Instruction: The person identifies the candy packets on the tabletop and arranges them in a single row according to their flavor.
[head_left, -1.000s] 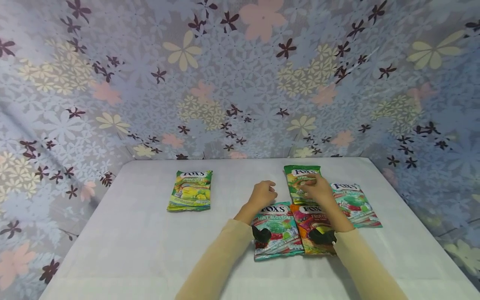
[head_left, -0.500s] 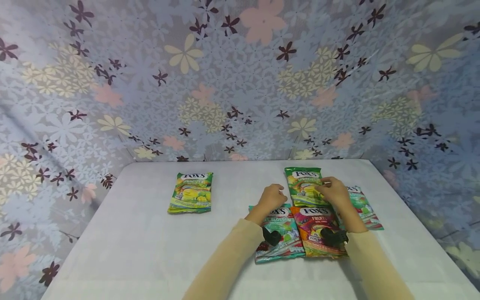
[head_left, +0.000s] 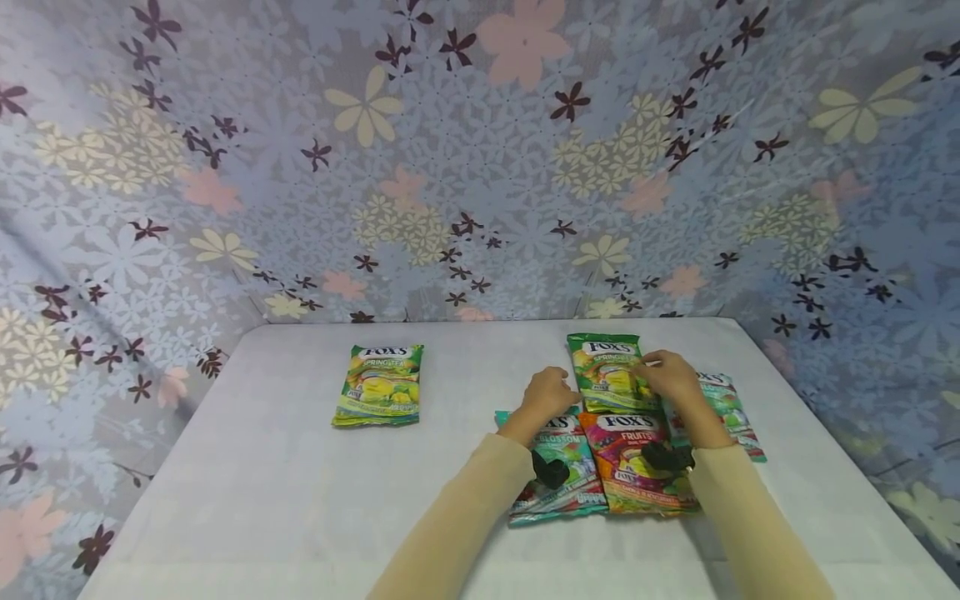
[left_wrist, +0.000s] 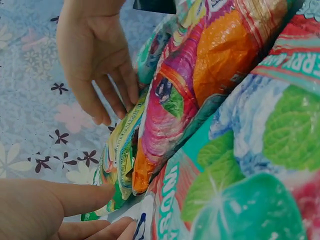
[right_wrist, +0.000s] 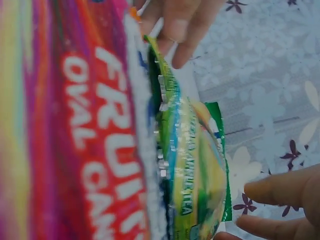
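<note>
A green Spring Tea candy pack (head_left: 606, 372) lies flat on the white table (head_left: 300, 500), its near edge at the top of an orange Fruits pack (head_left: 632, 463). My left hand (head_left: 553, 392) touches the green pack's left edge with straight fingers (left_wrist: 85, 196). My right hand (head_left: 666, 373) rests its fingers (left_wrist: 102, 95) against the right edge. In the right wrist view the green pack (right_wrist: 195, 170) is seen edge-on beside the orange pack (right_wrist: 85, 125). A teal Mint Blossom pack (head_left: 564, 477) lies under my left forearm.
A second green pack (head_left: 380, 385) lies alone at the table's left. Another teal pack (head_left: 726, 410) sits at the right, partly under my right forearm. A flowered cloth (head_left: 480, 167) hangs behind and to both sides.
The green pack has slid slightly nearer, against the orange pack. My left hand moved right to its left edge. My right hand shifted from its face to its right edge.
</note>
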